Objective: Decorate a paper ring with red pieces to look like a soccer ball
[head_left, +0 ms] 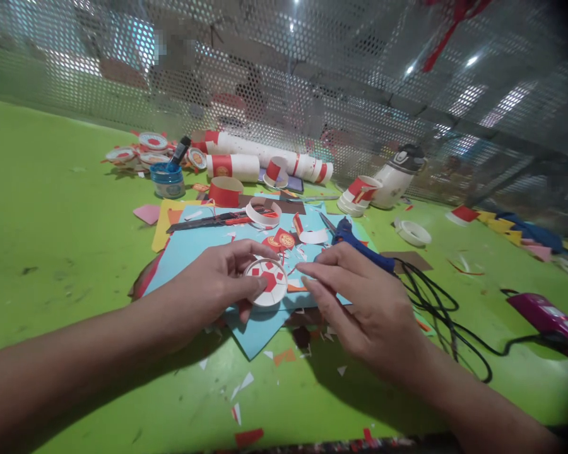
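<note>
My left hand (230, 280) grips a shallow round white paper cup bottom (277, 291) with its thumb across the face. A red centre shape, small red diamonds and thin dark lines mark that face. Just to the right, my right hand (355, 293) is closed in a pinch, thumb near the forefinger. Whatever its fingertips hold, if anything, is too small to make out. Beneath both hands lie light blue paper sheets (194, 249). Red round paper pieces with gold print (284, 239) and a white paper ring (264, 213) rest beyond the cup bottom.
A blue glue gun (360, 246) lies right of the sheets, near a black cable (447, 315). Behind are a blue paint jar (167, 181), stacked white paper cups (265, 151) and a white kettle (397, 180). Scissors (208, 221) lie left; paper scraps litter the green table (99, 391).
</note>
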`<action>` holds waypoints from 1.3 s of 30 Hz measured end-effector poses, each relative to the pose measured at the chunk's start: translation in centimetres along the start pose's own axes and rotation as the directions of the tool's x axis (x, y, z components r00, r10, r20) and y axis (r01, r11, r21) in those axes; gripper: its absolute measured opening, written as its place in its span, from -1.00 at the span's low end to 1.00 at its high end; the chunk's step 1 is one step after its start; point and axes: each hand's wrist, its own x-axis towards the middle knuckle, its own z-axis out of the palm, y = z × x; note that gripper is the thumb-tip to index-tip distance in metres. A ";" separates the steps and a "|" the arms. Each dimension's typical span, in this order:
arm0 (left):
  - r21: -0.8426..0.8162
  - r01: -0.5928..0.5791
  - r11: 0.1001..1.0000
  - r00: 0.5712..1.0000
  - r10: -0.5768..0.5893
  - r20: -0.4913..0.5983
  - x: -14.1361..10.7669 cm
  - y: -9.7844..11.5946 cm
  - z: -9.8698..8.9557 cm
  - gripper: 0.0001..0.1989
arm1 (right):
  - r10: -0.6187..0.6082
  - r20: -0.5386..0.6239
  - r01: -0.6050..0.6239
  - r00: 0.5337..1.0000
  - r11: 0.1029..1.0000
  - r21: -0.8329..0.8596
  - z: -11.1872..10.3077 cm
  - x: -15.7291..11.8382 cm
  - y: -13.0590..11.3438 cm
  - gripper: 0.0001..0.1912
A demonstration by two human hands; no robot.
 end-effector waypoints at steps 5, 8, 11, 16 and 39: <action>0.029 -0.018 0.999 1.000 0.017 0.016 0.1 0.0 0.0 -0.66 | 0.047 0.148 -0.050 0.988 0.999 0.021 0.8 -0.5 -0.2 -0.77; 0.023 -0.015 1.000 1.000 0.015 0.022 0.1 0.0 0.0 -0.64 | 0.062 0.178 -0.062 0.982 0.998 -0.007 1.2 -0.6 -0.2 -0.77; 0.008 -0.023 1.000 0.999 0.023 0.031 0.0 0.1 0.0 -0.66 | 0.058 0.186 -0.052 0.981 0.998 -0.033 1.4 -0.6 -0.3 -0.75; 0.019 -0.028 0.999 0.999 0.027 0.046 -0.1 -0.1 0.1 -0.71 | 0.039 0.211 -0.028 0.977 0.998 -0.055 1.4 -0.7 -0.3 -0.74; -0.037 -0.014 0.999 1.000 0.013 -0.013 0.2 -0.2 -0.2 -0.63 | 0.157 -0.043 -0.156 0.987 0.987 0.027 -0.2 0.4 0.5 -0.87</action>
